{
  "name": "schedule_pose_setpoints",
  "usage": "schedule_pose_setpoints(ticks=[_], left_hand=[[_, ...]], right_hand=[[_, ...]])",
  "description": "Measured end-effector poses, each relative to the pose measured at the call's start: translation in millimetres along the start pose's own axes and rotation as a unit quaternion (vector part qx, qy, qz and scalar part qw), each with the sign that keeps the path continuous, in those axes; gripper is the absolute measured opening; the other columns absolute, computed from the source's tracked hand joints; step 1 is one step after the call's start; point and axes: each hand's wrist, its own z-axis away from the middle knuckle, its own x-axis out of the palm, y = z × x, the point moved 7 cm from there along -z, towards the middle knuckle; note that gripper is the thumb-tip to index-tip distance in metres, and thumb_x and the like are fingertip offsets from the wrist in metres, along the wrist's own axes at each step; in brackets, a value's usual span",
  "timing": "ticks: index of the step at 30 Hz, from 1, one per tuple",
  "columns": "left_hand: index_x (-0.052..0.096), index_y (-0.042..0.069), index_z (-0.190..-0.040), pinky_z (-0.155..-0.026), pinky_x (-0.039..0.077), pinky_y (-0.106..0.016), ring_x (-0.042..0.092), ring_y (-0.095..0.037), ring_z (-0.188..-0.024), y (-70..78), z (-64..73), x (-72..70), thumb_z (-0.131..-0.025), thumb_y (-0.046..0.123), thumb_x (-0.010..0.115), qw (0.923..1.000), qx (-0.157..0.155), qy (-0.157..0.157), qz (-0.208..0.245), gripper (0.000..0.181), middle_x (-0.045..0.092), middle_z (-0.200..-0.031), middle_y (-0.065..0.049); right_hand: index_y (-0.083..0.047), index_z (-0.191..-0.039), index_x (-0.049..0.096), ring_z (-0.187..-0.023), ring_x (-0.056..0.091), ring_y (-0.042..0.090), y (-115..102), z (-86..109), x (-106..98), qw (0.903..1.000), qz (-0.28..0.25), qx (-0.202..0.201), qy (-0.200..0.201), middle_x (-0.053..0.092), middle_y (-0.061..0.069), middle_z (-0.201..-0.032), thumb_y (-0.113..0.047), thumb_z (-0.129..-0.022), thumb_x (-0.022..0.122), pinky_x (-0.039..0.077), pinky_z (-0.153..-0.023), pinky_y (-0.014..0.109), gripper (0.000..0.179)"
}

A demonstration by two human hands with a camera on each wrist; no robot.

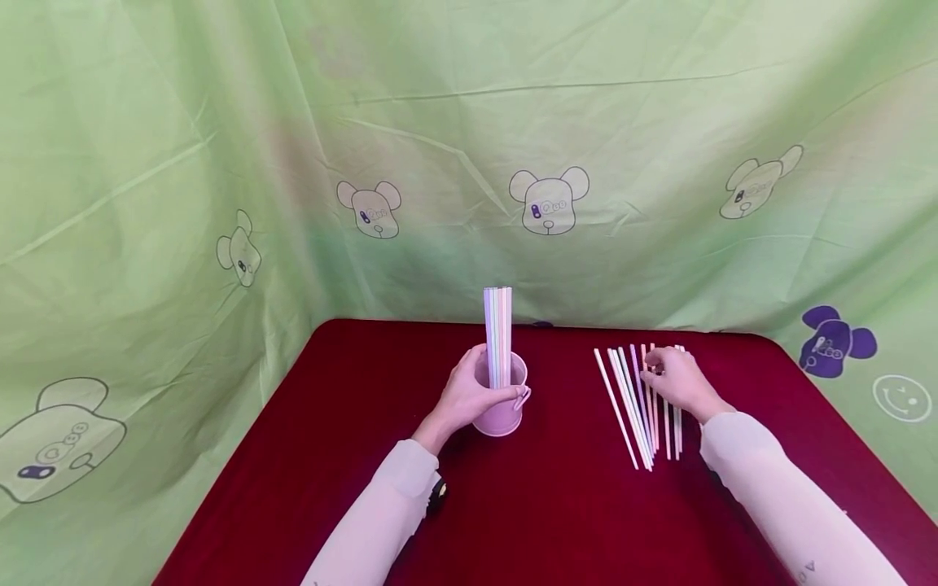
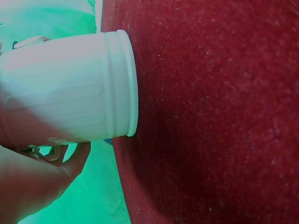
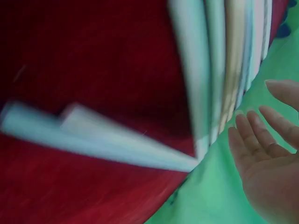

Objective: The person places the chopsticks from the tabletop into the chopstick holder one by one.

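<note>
A small pink bucket (image 1: 500, 419) stands upright on the table, with a bundle of pastel straws (image 1: 497, 334) rising from it. My left hand (image 1: 463, 400) grips the bucket round its side, the thumb across the front near the handle. In the left wrist view the bucket (image 2: 65, 88) appears sideways, its base at the red cloth. To the right, several loose straws (image 1: 628, 411) lie roughly side by side. Over their far ends is my right hand (image 1: 681, 382), partly covering them. The right wrist view shows this hand (image 3: 271, 172) with loosely bent fingers and nothing between them, beside the straws (image 3: 215, 70).
A dark red cloth (image 1: 557, 505) covers the table. Green curtains (image 1: 454, 146) printed with bear heads hang close behind the table and along both sides.
</note>
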Motion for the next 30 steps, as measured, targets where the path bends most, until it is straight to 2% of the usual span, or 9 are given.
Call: schedule_pose_setpoints(ticks=[6,14,18,25,27,30], left_hand=[[0.053,0.021,-0.142,-0.098,0.052,-0.046,0.059,-0.02,-0.116,1.6,-0.7,-0.7,-0.071,0.038,0.092,1.0,-0.003,-0.002,-0.004,0.083,0.058,-0.131,0.0],[0.053,0.02,-0.141,-0.101,0.05,-0.055,0.059,-0.024,-0.118,0.0,-0.6,0.6,-0.072,0.034,0.092,0.9999,-0.003,-0.005,0.009,0.081,0.058,-0.132,-0.002],[0.053,0.019,-0.142,-0.101,0.049,-0.057,0.058,-0.025,-0.118,-0.2,-0.4,0.5,-0.072,0.035,0.091,0.9999,0.001,-0.003,0.013,0.081,0.058,-0.132,-0.002],[0.053,0.021,-0.142,-0.101,0.05,-0.054,0.058,-0.022,-0.118,-1.5,-0.1,0.9,-0.072,0.035,0.092,1.0,-0.005,-0.002,0.008,0.082,0.057,-0.132,0.0],[0.053,0.021,-0.142,-0.1,0.051,-0.051,0.058,-0.021,-0.117,-1.3,0.0,0.9,-0.072,0.035,0.092,1.0,-0.003,-0.001,0.004,0.081,0.058,-0.132,0.0],[0.053,0.021,-0.142,-0.099,0.052,-0.049,0.059,-0.02,-0.117,-0.3,0.0,0.6,-0.072,0.036,0.092,1.0,0.001,0.0,0.0,0.081,0.058,-0.132,0.0]], right_hand=[[0.014,-0.103,0.065,-0.088,0.065,0.042,27.3,12.9,-14.4,0.9993,0.022,0.029,0.006,0.068,0.028,-0.093,-0.004,-0.088,0.07,0.052,-0.078,0.055,0.023],[0.016,-0.099,0.064,-0.085,0.063,0.044,51.3,29.2,-23.9,0.9978,0.046,0.044,0.02,0.066,0.026,-0.086,0.003,-0.084,0.064,0.05,-0.08,0.059,0.02],[0.018,-0.098,0.064,-0.087,0.064,0.047,58.8,33.2,-24.9,0.9976,0.047,0.042,0.028,0.067,0.029,-0.088,0.006,-0.08,0.061,0.051,-0.08,0.06,0.022],[0.014,-0.092,0.066,-0.08,0.065,0.041,68.0,38.8,-26.8,0.9967,0.053,0.046,0.041,0.068,0.023,-0.081,0.003,-0.079,0.066,0.052,-0.075,0.055,0.018],[0.014,-0.091,0.066,-0.079,0.065,0.041,69.6,40.5,-28.3,0.9961,0.054,0.055,0.044,0.068,0.022,-0.081,0.002,-0.077,0.067,0.052,-0.075,0.055,0.019],[0.014,-0.091,0.064,-0.082,0.064,0.046,73.3,42.7,-30.9,0.994,0.051,0.087,0.042,0.069,0.024,-0.081,0.0,-0.078,0.066,0.051,-0.076,0.057,0.02]])
